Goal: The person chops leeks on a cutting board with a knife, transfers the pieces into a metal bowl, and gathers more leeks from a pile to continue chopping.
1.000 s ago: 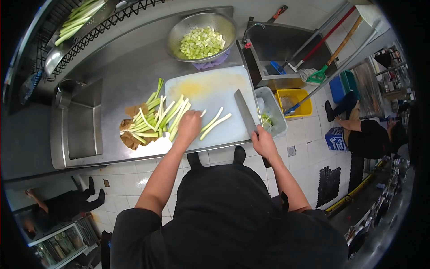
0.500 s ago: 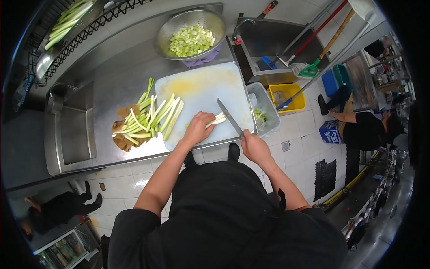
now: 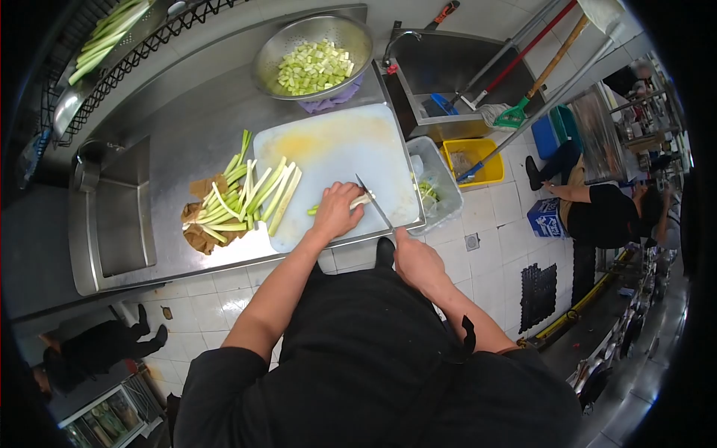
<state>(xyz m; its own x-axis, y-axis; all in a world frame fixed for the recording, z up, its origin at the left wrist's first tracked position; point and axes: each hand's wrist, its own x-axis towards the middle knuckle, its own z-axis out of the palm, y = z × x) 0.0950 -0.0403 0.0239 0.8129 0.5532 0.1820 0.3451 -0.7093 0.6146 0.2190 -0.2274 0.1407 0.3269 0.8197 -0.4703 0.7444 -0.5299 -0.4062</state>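
My left hand (image 3: pixel 336 212) presses down with curled fingers on a few celery stalks (image 3: pixel 363 199) lying on the white cutting board (image 3: pixel 351 138). Their pale ends stick out to the right, and a green end shows at the left. The knife (image 3: pixel 376 204) is gripped by its handle in my right hand (image 3: pixel 418 261). Its blade lies across the pale ends, close to my left fingers. A pile of celery sticks (image 3: pixel 243 194) rests at the board's left edge, partly on a crumpled brown cloth (image 3: pixel 196 237).
Behind the board stands a steel colander (image 3: pixel 263 69) of chopped celery. To the right are a grey bin (image 3: pixel 446 209), a yellow bucket (image 3: pixel 489 170), and a deep sink (image 3: pixel 478 63) near several long handles. Another sink (image 3: pixel 123 246) is left. One person (image 3: pixel 605 213) sits right; another (image 3: pixel 101 343) is lower left.
The knife has moved left and onto the pale ends of the stalks, with my right hand following. My left hand has shifted slightly, and more of the stalks' green end shows.
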